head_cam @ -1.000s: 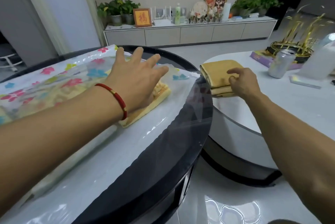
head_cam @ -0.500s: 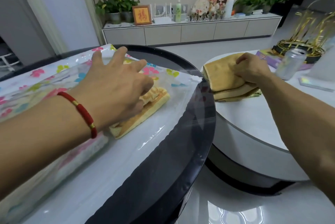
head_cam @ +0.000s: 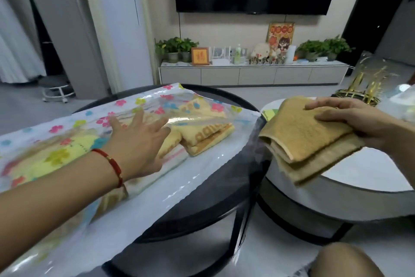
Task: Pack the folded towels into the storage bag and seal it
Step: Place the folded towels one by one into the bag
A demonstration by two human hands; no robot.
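A clear storage bag (head_cam: 195,178) printed with coloured flowers lies across the dark round table (head_cam: 224,205). A folded yellow patterned towel (head_cam: 206,140) sits at the bag's open mouth, under the lifted top sheet. More pale towels (head_cam: 51,160) show through the plastic further left. My left hand (head_cam: 137,142), fingers spread, reaches into the mouth and holds the top sheet up. My right hand (head_cam: 350,119) grips a folded mustard towel (head_cam: 301,140), raised and tilted over the gap between the two tables.
A white round table (head_cam: 359,178) stands at right with a gold ornament (head_cam: 363,90) at its back. A TV cabinet (head_cam: 253,73) with plants lines the far wall. My knee (head_cam: 343,261) shows at the bottom right.
My right hand has lifted the mustard towel off the white table and carried it left toward the bag. My left hand has opened flat and raised the bag's top sheet. The view tilted up.
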